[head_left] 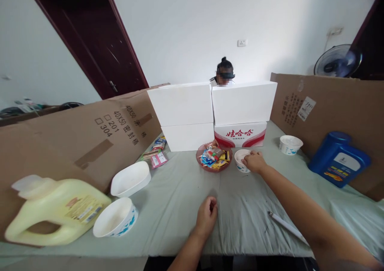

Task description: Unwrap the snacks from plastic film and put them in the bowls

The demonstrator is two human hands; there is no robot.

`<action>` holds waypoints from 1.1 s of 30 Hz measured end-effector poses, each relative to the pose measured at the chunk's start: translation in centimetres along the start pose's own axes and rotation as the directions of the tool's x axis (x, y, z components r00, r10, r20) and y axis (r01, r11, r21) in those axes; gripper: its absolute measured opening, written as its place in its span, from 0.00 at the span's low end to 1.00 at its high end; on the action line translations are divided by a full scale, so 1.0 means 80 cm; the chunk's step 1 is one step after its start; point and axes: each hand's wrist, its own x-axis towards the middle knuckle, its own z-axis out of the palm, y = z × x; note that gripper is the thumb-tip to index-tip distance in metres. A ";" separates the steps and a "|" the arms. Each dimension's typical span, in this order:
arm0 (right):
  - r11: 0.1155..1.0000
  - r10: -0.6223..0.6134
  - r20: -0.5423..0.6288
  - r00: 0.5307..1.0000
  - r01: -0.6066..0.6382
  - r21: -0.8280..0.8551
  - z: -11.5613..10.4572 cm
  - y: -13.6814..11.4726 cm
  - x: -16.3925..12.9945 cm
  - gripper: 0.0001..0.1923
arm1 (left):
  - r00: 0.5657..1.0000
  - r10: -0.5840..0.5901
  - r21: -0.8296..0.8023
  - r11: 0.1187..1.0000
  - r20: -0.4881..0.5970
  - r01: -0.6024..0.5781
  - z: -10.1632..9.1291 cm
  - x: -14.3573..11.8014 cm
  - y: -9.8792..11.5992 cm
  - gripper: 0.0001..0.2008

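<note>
My right hand [254, 161] reaches out over the table and pinches the rim of a small white paper bowl [240, 168] with a blue pattern. Just left of that bowl stands a pinkish see-through bowl [200, 165] full of small wrapped snacks [214, 155]. My left hand [207, 215] rests on the cloth near the front, fingers curled in, with nothing visible in it. Between my right forearm and the table's front edge lies a white pen-like stick [288, 228] with a dark tip.
Stacked white boxes [186, 107] stand at the back; a person [223, 73] is behind them. Cardboard panels [120, 131] flank the table. A yellow jug [60, 211], a white dish [131, 179], a paper bowl [126, 223] and snack packets [158, 159] are left; another bowl [291, 148] and blue bottle [339, 159] right.
</note>
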 end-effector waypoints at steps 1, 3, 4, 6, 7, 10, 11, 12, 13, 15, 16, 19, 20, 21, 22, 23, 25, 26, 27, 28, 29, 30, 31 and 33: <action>1.000 0.015 -0.007 1.000 -0.015 0.005 -0.004 0.002 0.000 0.19 | 1.000 0.003 0.007 1.000 0.001 -0.003 0.000 0.000 0.000 0.05; 0.998 0.060 -0.046 0.997 -0.059 0.036 -0.016 0.009 0.000 0.20 | 1.000 0.013 0.019 1.000 0.007 -0.013 0.000 0.001 -0.001 0.05; 0.995 0.086 -0.075 0.993 -0.082 0.061 -0.023 0.012 0.000 0.21 | 1.000 0.017 0.026 1.000 0.010 -0.017 0.000 0.002 -0.001 0.05; 0.985 0.134 -0.134 0.982 -0.118 0.125 -0.034 0.015 -0.004 0.22 | 1.000 0.021 0.038 0.999 0.019 -0.021 0.000 0.003 -0.002 0.05; 0.979 0.152 -0.158 0.976 -0.127 0.161 -0.038 0.014 -0.008 0.23 | 0.999 0.022 0.042 0.999 0.024 -0.023 0.000 0.003 -0.001 0.05; 0.953 0.166 -0.188 0.968 -0.108 0.281 -0.028 -0.008 -0.035 0.23 | 0.999 0.034 0.048 0.998 0.025 -0.036 0.002 -0.001 0.001 0.05; 0.941 0.156 -0.178 0.972 -0.091 0.326 -0.016 -0.021 -0.049 0.24 | 0.999 0.044 0.053 0.998 0.021 -0.045 0.003 -0.004 0.002 0.05; 0.926 0.140 -0.157 0.978 -0.074 0.370 -0.001 -0.035 -0.065 0.24 | 0.999 0.053 0.059 0.997 0.010 -0.053 0.005 -0.006 0.003 0.05; 0.908 0.110 -0.120 0.987 -0.051 0.416 0.018 -0.050 -0.082 0.23 | 0.998 0.058 0.061 0.996 -0.002 -0.058 0.006 -0.008 0.004 0.05; 0.868 0.051 -0.050 0.997 -0.020 0.497 0.060 -0.077 -0.118 0.23 | 0.999 0.043 0.079 0.996 -0.015 -0.041 0.004 -0.005 0.005 0.06; 0.835 0.013 -0.011 1.000 -0.005 0.550 0.080 -0.087 -0.136 0.23 | 1.000 0.016 0.113 0.993 -0.009 -0.015 -0.002 0.001 0.004 0.06; 0.701 -0.037 0.021 0.999 0.011 0.713 0.125 -0.100 -0.175 0.19 | 0.995 -0.101 0.306 0.947 -0.002 0.097 -0.043 0.048 -0.006 0.07; 0.701 -0.059 -0.014 0.998 0.052 0.712 0.132 -0.101 -0.183 0.17 | 0.992 -0.124 0.348 0.929 -0.035 0.129 -0.065 0.070 -0.012 0.07; 0.715 -0.082 -0.042 0.996 0.088 0.693 0.136 -0.101 -0.188 0.15 | 0.986 -0.149 0.395 0.903 -0.080 0.168 -0.090 0.095 -0.019 0.08; 0.734 -0.106 -0.062 0.992 0.120 0.668 0.137 -0.102 -0.192 0.14 | 0.977 -0.174 0.443 0.871 -0.127 0.213 -0.116 0.121 -0.028 0.11; 0.751 -0.127 -0.067 0.990 0.140 0.646 0.136 -0.102 -0.194 0.13 | 0.963 -0.203 0.487 0.833 -0.177 0.264 -0.142 0.145 -0.037 0.14; 0.772 -0.147 -0.055 0.988 0.149 0.618 0.134 -0.104 -0.195 0.14 | 0.922 -0.271 0.551 0.741 -0.278 0.384 -0.190 0.190 -0.056 0.20; 0.777 -0.149 -0.053 0.987 0.150 0.611 0.134 -0.104 -0.195 0.14 | 0.897 -0.306 0.572 0.693 -0.319 0.439 -0.210 0.208 -0.065 0.22; 0.778 -0.149 -0.054 0.987 0.151 0.609 0.135 -0.104 -0.194 0.14 | 0.871 -0.338 0.586 0.646 -0.356 0.490 -0.227 0.224 -0.073 0.25; 0.777 -0.149 -0.055 0.987 0.151 0.611 0.136 -0.104 -0.194 0.15 | 0.846 -0.367 0.595 0.602 -0.387 0.533 -0.242 0.237 -0.082 0.27; 0.774 -0.150 -0.054 0.987 0.151 0.615 0.139 -0.103 -0.194 0.15 | 0.822 -0.393 0.600 0.562 -0.411 0.569 -0.253 0.249 -0.089 0.29; 0.770 -0.151 -0.051 0.987 0.150 0.620 0.142 -0.101 -0.194 0.15 | 0.802 -0.414 0.605 0.528 -0.430 0.597 -0.263 0.260 -0.096 0.31; 0.764 -0.155 -0.044 0.987 0.148 0.628 0.146 -0.098 -0.193 0.14 | 0.787 -0.430 0.609 0.499 -0.443 0.616 -0.271 0.271 -0.102 0.33; 0.751 -0.162 -0.028 0.986 0.142 0.645 0.153 -0.093 -0.191 0.13 | 0.770 -0.445 0.623 0.458 -0.457 0.635 -0.284 0.293 -0.113 0.34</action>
